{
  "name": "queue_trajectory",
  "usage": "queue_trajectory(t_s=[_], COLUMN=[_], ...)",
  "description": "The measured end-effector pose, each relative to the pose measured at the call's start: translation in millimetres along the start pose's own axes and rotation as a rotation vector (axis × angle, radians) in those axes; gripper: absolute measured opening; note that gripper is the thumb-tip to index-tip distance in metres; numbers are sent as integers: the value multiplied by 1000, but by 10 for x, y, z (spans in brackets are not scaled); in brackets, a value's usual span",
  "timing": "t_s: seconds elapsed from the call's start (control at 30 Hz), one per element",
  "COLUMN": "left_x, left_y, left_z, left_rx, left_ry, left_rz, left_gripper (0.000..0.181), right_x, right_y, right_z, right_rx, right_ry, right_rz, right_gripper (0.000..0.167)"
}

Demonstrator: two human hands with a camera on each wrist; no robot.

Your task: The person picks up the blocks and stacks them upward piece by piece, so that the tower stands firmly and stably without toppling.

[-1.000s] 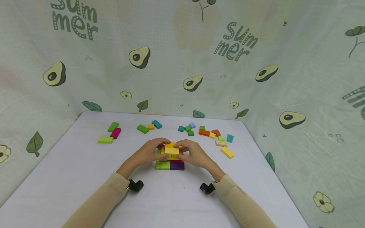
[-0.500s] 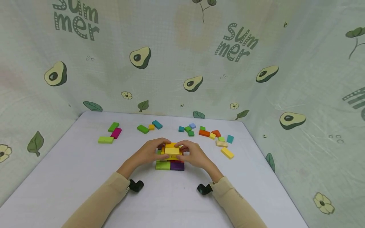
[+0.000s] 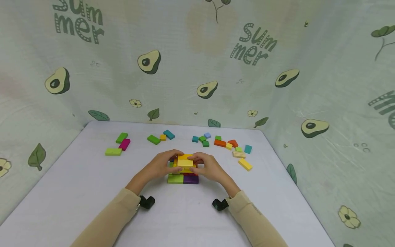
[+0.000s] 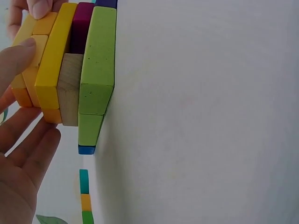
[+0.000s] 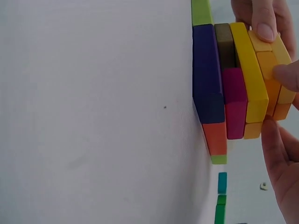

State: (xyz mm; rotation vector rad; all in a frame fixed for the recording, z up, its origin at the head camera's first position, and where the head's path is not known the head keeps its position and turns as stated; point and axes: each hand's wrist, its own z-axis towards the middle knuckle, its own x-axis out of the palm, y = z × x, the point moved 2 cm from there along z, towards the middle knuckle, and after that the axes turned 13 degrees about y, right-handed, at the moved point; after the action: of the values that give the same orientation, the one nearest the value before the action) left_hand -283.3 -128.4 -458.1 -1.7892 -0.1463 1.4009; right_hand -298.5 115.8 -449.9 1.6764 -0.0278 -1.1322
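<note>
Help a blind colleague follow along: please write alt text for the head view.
A person's left hand and right hand grip yellow blocks atop a multicoloured stack on a white surface. Loose coloured blocks lie beyond, before a pale cloth printed with avocados.

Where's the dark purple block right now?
In the head view, the dark purple block sits in the bottom layer of the stack, on the side nearest the person, just right of a light green block.
</note>
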Motion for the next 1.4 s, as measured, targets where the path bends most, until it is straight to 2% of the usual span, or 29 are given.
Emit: queue_trajectory(t_s=[0.2, 0.57, 0.77, 0.9, 1.03, 1.2, 1.3, 1.4], left_x=[2, 8, -47, -215, -518, -851, -955, -1001], left_y=[21, 17, 13, 69, 228, 537, 716, 873], left_z=[7, 24, 3, -28, -33, 39, 96, 145], left_rx=[3, 6, 22, 41, 26, -70, -120, -166], left_ry=[3, 9, 51, 73, 27, -40, -38, -16], left_rz=[-14, -22, -15, 4, 56, 155, 190, 199], left_gripper=[62, 63, 74, 82, 80, 67, 62, 59], right_x=[16, 18, 46, 66, 74, 72, 68, 68], right_y=[-28, -56, -63, -59, -48, -32, -32, -32], right_z=[-2, -41, -48, -36, -24, -31, -40, -47], right_rx=[-11, -39, -44, -29, -25, -22, -19, -16], right_ry=[-9, -24, -35, -36, -37, -41, -43, -47], right_rz=[31, -26, -20, -20, -25, -28, -31, -35], right_gripper=[40, 42, 42, 42, 42, 42, 43, 43])
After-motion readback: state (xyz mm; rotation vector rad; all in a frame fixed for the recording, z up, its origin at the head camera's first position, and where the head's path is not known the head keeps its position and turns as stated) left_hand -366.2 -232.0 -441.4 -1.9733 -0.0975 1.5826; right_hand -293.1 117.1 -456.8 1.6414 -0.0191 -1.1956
